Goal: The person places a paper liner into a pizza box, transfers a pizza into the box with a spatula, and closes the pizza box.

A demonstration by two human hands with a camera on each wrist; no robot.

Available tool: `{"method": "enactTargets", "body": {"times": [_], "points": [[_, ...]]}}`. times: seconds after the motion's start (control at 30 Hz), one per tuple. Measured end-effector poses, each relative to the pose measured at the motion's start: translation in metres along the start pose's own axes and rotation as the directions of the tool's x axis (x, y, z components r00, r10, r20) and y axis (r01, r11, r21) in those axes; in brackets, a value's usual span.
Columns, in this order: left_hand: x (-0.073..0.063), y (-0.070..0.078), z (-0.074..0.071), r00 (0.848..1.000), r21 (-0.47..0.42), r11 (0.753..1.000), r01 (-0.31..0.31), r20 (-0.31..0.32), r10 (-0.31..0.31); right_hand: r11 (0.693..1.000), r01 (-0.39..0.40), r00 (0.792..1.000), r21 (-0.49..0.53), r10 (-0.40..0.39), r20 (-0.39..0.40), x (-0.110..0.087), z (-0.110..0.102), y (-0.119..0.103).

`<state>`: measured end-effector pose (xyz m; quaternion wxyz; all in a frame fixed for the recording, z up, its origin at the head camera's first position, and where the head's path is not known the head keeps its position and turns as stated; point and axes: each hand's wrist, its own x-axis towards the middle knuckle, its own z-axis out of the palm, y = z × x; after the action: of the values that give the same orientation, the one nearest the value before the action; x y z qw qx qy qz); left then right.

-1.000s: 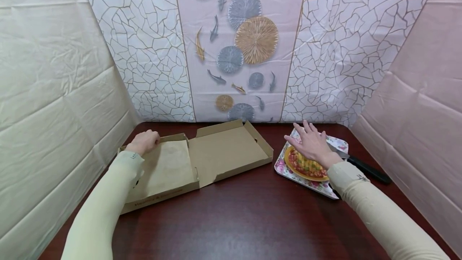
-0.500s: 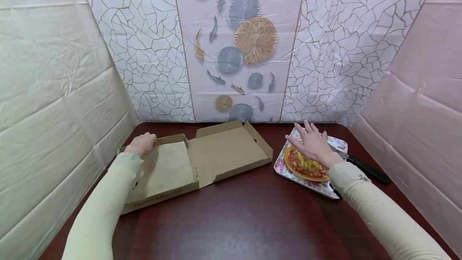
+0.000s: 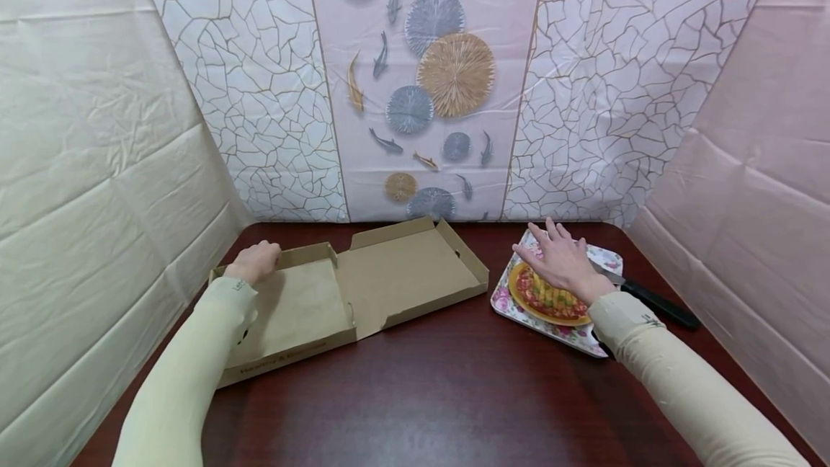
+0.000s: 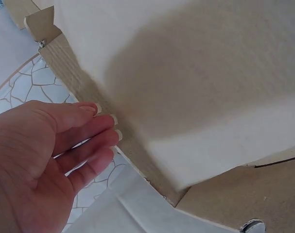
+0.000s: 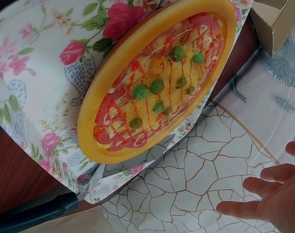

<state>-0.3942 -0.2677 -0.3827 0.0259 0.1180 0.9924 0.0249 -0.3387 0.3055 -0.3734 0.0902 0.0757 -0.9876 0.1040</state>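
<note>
My left hand (image 3: 255, 262) is at the far wall of an opened cardboard pizza box (image 3: 412, 276). In the left wrist view its fingers bend loosely, the tips overlapping the wall; whether they touch it I cannot tell. Pale paper (image 3: 311, 301) lines the box base. On the right, my right hand (image 3: 556, 258) is spread above a pizza (image 3: 551, 301) with a yellow crust, red sauce and green pieces. That pizza lies on a floral tray (image 3: 508, 303). Beside it rests a knife (image 3: 660, 303), its blade on the tray and its black handle past the edge.
A dark red-brown table (image 3: 415, 395) carries everything. Patterned cloth (image 3: 454, 78) hangs along its back, and pale cloth walls (image 3: 97, 164) close off both sides. The box lid lies flat, reaching towards the tray with a gap of table between.
My left hand has shifted very slightly left along the box wall. My right hand stays spread over the pizza. The whole view has moved a little with the head.
</note>
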Motion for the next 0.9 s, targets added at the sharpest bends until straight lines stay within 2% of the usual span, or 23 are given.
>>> {"method": "enactTargets", "body": {"times": [0.37, 0.47, 0.6, 0.7, 0.9], "points": [[0.001, 0.003, 0.003, 0.999, 0.009, 1.000, -0.022, -0.028, 0.022, 1.000, 0.001, 1.000, -0.003, -0.001, -0.007, -0.001, 0.002, 0.000], [0.003, 0.007, 0.003, 0.997, 0.015, 0.999, -0.044, -0.060, 0.045, 1.000, 0.005, 1.000, -0.006, -0.005, -0.013, 0.000, 0.002, 0.000], [0.007, 0.018, -0.001, 0.989, -0.004, 0.997, -0.072, -0.133, 0.070, 1.000, 0.011, 1.000, -0.003, -0.011, -0.014, 0.001, 0.001, 0.000], [0.012, 0.026, -0.004, 0.982, -0.031, 0.997, -0.066, -0.178, 0.060, 1.000, 0.012, 1.000, -0.002, -0.012, -0.014, 0.001, -0.001, -0.001], [0.020, 0.043, -0.010, 0.971, -0.118, 0.993, -0.024, -0.240, -0.005, 1.000, 0.012, 1.000, -0.009, -0.012, -0.026, 0.002, -0.004, -0.001]]}}
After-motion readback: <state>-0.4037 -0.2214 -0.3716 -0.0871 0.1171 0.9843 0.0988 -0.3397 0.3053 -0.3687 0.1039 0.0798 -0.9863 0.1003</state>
